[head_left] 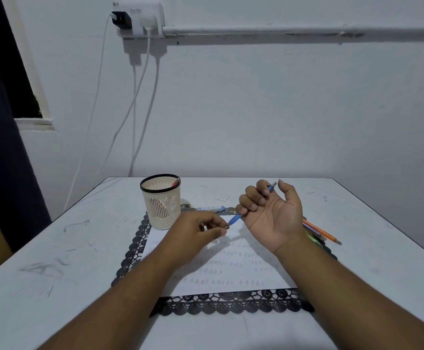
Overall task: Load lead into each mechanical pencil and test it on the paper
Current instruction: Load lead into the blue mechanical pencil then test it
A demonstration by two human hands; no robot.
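Note:
My right hand [271,210], palm up, grips a blue mechanical pencil [236,219] above the paper; its tip points up and right, its back end points down toward my left hand. My left hand [195,229] hovers just left of that end, thumb and forefinger pinched together at the pencil's opening; whether a lead is between them is too small to tell. The white paper [231,269] with rows of small pencil marks lies on a black lace placemat [231,303]. Several more pencils [322,234] lie to the right of my right wrist.
A beige mesh pen cup [161,200] with a black rim stands at the mat's far left corner. A blue-and-white lead tube [211,208] lies behind my hands. Thin loose leads [222,199] are scattered on the grey table [54,248]. White cables hang from a wall socket [140,18].

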